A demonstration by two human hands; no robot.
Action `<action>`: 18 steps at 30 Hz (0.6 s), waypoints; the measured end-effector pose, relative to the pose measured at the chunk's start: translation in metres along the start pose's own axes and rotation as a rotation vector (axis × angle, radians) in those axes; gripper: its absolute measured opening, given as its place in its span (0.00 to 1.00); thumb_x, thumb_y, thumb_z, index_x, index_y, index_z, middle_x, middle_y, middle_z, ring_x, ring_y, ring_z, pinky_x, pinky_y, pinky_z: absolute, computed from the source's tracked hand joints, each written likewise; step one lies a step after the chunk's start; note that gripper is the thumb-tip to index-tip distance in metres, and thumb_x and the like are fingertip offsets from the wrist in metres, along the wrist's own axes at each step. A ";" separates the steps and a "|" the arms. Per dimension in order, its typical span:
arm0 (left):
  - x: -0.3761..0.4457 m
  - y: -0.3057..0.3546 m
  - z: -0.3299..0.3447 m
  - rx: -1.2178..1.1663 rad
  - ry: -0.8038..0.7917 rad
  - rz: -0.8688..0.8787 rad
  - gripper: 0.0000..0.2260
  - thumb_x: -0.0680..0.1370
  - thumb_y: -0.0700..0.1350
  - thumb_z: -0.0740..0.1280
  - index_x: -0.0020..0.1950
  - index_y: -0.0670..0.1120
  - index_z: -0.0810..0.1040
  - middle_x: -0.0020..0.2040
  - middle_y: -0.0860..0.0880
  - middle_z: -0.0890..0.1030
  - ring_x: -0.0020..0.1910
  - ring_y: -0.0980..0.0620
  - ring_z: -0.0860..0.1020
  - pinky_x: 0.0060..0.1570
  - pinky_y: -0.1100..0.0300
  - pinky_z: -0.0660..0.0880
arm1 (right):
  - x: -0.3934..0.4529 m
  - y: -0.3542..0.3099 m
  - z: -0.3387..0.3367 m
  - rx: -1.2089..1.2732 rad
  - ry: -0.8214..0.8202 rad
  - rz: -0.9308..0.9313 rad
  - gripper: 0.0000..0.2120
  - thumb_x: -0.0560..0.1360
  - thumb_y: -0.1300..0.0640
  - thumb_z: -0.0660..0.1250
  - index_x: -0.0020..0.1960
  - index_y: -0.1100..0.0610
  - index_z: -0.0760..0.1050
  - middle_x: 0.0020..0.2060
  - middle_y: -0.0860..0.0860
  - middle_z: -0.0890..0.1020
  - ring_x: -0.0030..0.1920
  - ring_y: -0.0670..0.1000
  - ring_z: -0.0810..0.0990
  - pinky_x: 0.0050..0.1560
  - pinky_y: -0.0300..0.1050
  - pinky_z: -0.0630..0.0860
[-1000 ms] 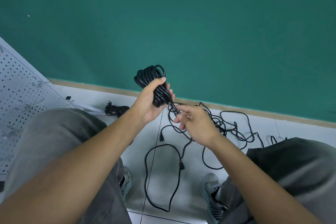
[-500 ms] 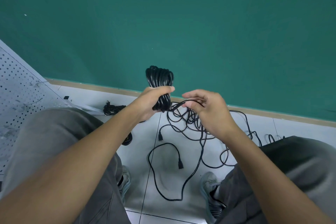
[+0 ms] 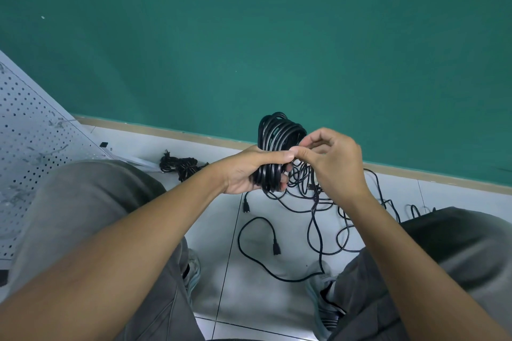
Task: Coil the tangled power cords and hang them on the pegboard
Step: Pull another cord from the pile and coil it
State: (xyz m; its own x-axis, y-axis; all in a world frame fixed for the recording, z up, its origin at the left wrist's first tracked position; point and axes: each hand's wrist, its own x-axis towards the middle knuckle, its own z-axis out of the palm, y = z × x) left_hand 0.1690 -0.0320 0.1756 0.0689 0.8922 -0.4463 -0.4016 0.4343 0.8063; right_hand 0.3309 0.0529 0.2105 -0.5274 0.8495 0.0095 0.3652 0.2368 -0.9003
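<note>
Nearest you, your knees in grey trousers (image 3: 83,202) frame white floor tiles (image 3: 210,224), where loose cord (image 3: 315,230) trails in loops between your shoes. Above that, your left hand (image 3: 249,171) is wrapped around the coil (image 3: 277,147), thumb across the front, holding it upright. Your right hand (image 3: 335,163) sits just right of it, touching the left thumb, fingers curled and pinching a strand against the coil. Farther left, a second bundle (image 3: 180,166) lies on the floor near the pegboard (image 3: 30,135), which leans at the left edge. Beyond stands a green wall (image 3: 249,36).
</note>
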 end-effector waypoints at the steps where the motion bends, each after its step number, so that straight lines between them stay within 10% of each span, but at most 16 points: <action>1: 0.001 0.000 -0.001 0.014 0.005 -0.008 0.25 0.67 0.51 0.79 0.58 0.39 0.79 0.46 0.44 0.79 0.38 0.50 0.80 0.49 0.51 0.81 | 0.000 0.000 0.001 -0.019 -0.009 -0.010 0.09 0.72 0.57 0.79 0.41 0.52 0.79 0.33 0.48 0.84 0.34 0.46 0.82 0.39 0.29 0.73; 7: 0.002 0.002 0.004 -0.130 0.015 0.089 0.13 0.73 0.43 0.68 0.54 0.37 0.76 0.42 0.47 0.78 0.36 0.51 0.78 0.43 0.56 0.81 | 0.002 0.004 0.004 -0.071 -0.029 -0.077 0.14 0.78 0.60 0.72 0.49 0.45 0.69 0.47 0.48 0.80 0.40 0.47 0.82 0.41 0.32 0.74; 18: 0.006 0.012 -0.021 -0.324 0.240 0.228 0.07 0.76 0.45 0.71 0.48 0.43 0.77 0.44 0.46 0.79 0.37 0.51 0.80 0.44 0.56 0.81 | 0.004 0.024 0.010 -0.121 -0.167 0.129 0.03 0.80 0.63 0.68 0.49 0.57 0.77 0.45 0.58 0.84 0.34 0.42 0.83 0.42 0.33 0.79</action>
State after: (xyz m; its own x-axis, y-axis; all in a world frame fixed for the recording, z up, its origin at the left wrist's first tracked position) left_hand 0.1451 -0.0240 0.1747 -0.2525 0.8897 -0.3803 -0.6495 0.1355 0.7482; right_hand 0.3298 0.0577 0.1850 -0.5864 0.7890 -0.1833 0.5214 0.1945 -0.8309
